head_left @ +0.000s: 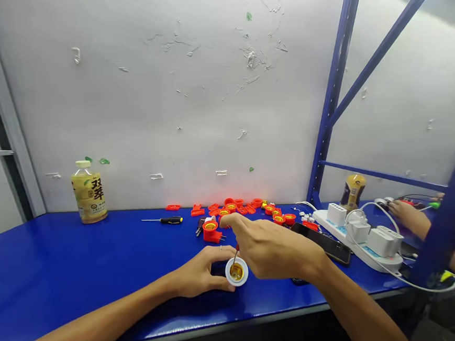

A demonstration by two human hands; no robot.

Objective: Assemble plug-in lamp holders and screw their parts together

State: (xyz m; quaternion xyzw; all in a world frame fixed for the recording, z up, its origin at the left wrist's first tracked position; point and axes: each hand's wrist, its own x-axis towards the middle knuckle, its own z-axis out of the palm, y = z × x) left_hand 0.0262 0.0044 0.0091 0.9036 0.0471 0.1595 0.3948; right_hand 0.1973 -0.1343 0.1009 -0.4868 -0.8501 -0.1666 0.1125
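My left hand (202, 272) grips a white lamp socket (237, 273) near the front edge of the table, its thumb and fingers on the socket's left side. Brass-coloured metal shows inside the upturned opening. Above it, my right hand (276, 246) is closed around a screwdriver (236, 255), mostly hidden by the fingers; a bit of red and the thin shaft show. That shaft slants down into the socket. Just beyond my hands sits a red lamp socket (211, 231) with plug pins.
A black-and-yellow screwdriver (171, 220) lies left of several red socket parts (250, 209). A drink bottle (89, 193) stands at the back left. To the right are a phone (323, 244), a power strip (382, 262) with chargers, a blue post, and another person's hand (408, 216).
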